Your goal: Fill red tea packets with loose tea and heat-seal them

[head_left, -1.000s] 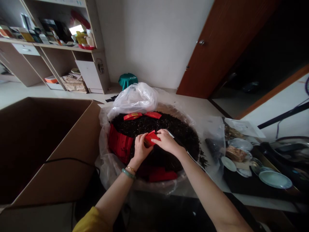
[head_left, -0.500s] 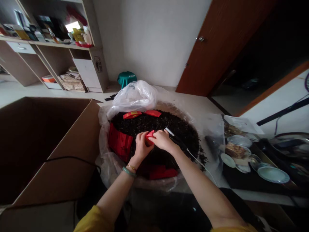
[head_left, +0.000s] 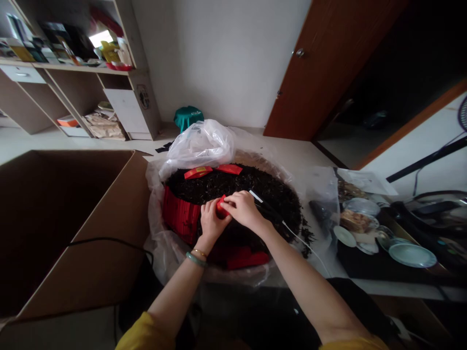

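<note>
A small red packet [head_left: 221, 208] is pinched between my two hands above a heap of dark dried leaves [head_left: 279, 192] that look like loose tea. My left hand [head_left: 210, 221], with a bangle at its wrist, has its fingers curled round the packet's left side. From the right, my right hand [head_left: 243, 209] grips its upper part, covering much of it. Beside my left hand lies a stack of flat red packets [head_left: 180, 216]. Two filled-looking red packets, one left [head_left: 197, 172] and one right [head_left: 229, 168], rest at the heap's far edge. More red packets [head_left: 248, 259] lie at the near edge.
Clear plastic lining [head_left: 204, 146] surrounds the leaves. A black device with a white strip [head_left: 256, 196] and white cable lies by my right hand. An open cardboard box [head_left: 109, 214] stands left. Bowls and a green-white dish [head_left: 412, 255] sit right; a wooden door [head_left: 321, 63] is behind.
Both hands have shifted very slightly left with the red packet, and my right fingers have curled further over its top. The whole view has moved a little.
</note>
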Motion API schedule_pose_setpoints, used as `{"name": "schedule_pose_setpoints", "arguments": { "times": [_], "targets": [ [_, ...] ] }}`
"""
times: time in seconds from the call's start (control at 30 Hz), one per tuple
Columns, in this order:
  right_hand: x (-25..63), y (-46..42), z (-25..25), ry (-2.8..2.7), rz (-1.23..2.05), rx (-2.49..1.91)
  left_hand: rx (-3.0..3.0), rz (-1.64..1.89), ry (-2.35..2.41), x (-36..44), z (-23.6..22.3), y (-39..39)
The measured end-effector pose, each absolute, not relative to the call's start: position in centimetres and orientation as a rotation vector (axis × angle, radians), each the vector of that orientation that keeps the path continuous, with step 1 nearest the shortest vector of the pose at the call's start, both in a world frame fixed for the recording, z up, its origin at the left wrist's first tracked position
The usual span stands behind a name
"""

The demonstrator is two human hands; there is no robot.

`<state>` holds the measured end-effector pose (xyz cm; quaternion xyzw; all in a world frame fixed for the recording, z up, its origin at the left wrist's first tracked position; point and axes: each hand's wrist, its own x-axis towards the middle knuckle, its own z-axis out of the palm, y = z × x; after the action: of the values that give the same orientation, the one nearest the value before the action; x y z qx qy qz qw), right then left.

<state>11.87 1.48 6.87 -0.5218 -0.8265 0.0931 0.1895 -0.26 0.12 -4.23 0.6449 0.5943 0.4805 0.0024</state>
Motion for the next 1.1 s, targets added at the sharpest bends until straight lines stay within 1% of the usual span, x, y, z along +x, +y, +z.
{"name": "schedule_pose_setpoints", "arguments": {
  "times": [0.07, 0.13, 0.23, 0.33, 0.47, 0.8, 0.9, 1.0, 1.1],
  "targets": [
    [13.1, 1.5, 6.6, -2.126, 0.318, -1.424, 1.969, 1.529, 1.892, -0.2, -4.2, 0.1],
    [14.1, 1.4, 5.8, -2.089, 0.419, -1.498, 1.930, 1.539, 1.897, -0.2, -4.1, 0.1],
    [14.4, 0.9, 3.6, -2.416, 0.610, -1.640, 1.897, 1.557, 1.867, -0.2, -4.0, 0.1],
    [13.4, 0.4, 1.3, -2.701, 0.559, -1.678, 1.859, 1.574, 1.840, -0.2, -3.9, 0.1],
    [11.7, 0.2, 0.1, -2.752, 0.432, -1.793, 1.806, 1.577, 1.854, -0.2, -3.8, 0.0],
    [11.5, 0.1, -0.1, -2.642, 0.423, -1.903, 1.727, 1.611, 1.876, -0.3, -4.0, 0.0],
    [12.9, 0.7, 0.5, -2.482, 0.519, -1.814, 1.728, 1.625, 1.898, -0.3, -4.1, 0.1],
    [14.5, 1.7, 2.2, -2.226, 0.647, -1.635, 1.717, 1.625, 1.916, -0.3, -4.1, 0.2],
    [15.2, 2.3, 4.9, -2.046, 0.637, -1.436, 1.706, 1.610, 1.919, -0.3, -4.0, 0.2]
  ]
}}
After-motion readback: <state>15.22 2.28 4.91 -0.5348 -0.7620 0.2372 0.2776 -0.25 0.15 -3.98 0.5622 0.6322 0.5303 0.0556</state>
